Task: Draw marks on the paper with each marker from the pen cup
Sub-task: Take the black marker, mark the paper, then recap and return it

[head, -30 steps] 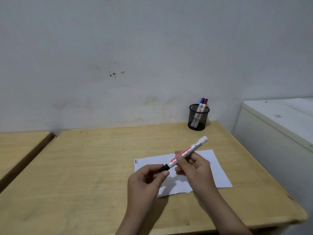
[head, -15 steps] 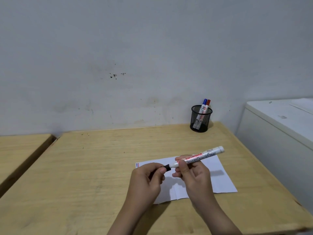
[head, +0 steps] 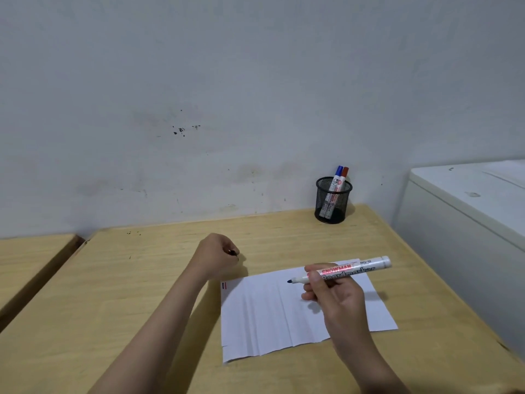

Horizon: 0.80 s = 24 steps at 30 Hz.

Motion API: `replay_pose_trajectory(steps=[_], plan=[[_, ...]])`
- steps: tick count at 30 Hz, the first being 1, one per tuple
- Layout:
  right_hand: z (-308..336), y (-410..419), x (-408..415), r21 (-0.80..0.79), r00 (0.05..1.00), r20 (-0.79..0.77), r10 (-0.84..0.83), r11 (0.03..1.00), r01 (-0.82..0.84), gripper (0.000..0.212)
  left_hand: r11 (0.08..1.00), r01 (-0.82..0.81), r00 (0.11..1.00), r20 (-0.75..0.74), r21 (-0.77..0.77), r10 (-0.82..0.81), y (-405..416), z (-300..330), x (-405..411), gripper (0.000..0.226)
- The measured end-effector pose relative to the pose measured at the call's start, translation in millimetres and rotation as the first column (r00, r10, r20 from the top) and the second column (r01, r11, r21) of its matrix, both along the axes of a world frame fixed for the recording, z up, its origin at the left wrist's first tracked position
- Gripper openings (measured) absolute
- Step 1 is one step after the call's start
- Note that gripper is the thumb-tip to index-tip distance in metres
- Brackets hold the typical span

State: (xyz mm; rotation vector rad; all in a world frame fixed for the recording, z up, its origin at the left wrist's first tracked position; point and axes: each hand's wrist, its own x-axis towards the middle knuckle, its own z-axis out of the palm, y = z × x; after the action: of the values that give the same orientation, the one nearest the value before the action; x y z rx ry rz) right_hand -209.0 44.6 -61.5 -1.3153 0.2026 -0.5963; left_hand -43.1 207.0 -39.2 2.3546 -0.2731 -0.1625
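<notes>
A white creased sheet of paper lies on the wooden desk, with small red and blue marks at its top left corner. My right hand holds an uncapped white board marker nearly level, its dark tip pointing left just above the paper. My left hand rests closed on the desk left of the paper, with the black cap peeking from the fingers. A black mesh pen cup stands at the back right and holds a blue-capped and a red-capped marker.
A white cabinet or appliance stands close to the desk's right edge. A second wooden desk sits to the left across a narrow gap. A grey wall runs behind both.
My left hand pulled the black cap off the marker and moved away to the upper left. The marker's tip is bare now, and my right hand holds it over the paper.
</notes>
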Motion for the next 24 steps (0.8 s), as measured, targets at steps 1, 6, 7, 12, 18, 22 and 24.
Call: replay_pose_trajectory(steps=[1, 6, 7, 12, 18, 22, 24], plan=[[-1, -1, -1, -0.007, 1.000, 0.001, 0.000, 1.000, 0.000, 0.011, 1.000, 0.004, 1.000, -0.013, 0.021, -0.004, -2, -3, 3, 0.011], [-2, -5, -6, -0.048, 1.000, -0.003, 0.022, 0.999, -0.022, 0.009, 1.000, 0.004, 0.998, -0.067, 0.003, -0.004, 2, -23, 12, 0.013], [-2, -5, -6, -0.058, 1.000, -0.002, 0.029, 0.998, -0.029, 0.009, 1.000, 0.003, 0.997, -0.074, -0.006, -0.003, 4, -25, 11, 0.017], [9, -3, 3, -0.092, 0.998, 0.028, 0.064, 0.994, -0.061, 0.009, 0.963, -0.055, 0.986, -0.167, -0.264, 0.010, 26, -25, 3, 0.038], [25, 13, 32, -0.130, 0.990, 0.020, 0.141, 0.982, -0.137, 0.012, 0.985, -0.016, 1.000, -0.014, -0.170, 0.014, 53, -27, -38, 0.023], [23, 34, 63, -0.118, 0.960, -0.131, 0.249, 0.957, -0.265, 0.007, 0.992, -0.004, 0.993, 0.117, -0.125, 0.019, 58, -42, -65, 0.024], [17, 45, 81, -0.101, 0.932, -0.218, 0.288, 0.944, -0.315, 0.005, 0.996, 0.010, 0.982, 0.186, -0.091, 0.008, 58, -47, -67, 0.022]])
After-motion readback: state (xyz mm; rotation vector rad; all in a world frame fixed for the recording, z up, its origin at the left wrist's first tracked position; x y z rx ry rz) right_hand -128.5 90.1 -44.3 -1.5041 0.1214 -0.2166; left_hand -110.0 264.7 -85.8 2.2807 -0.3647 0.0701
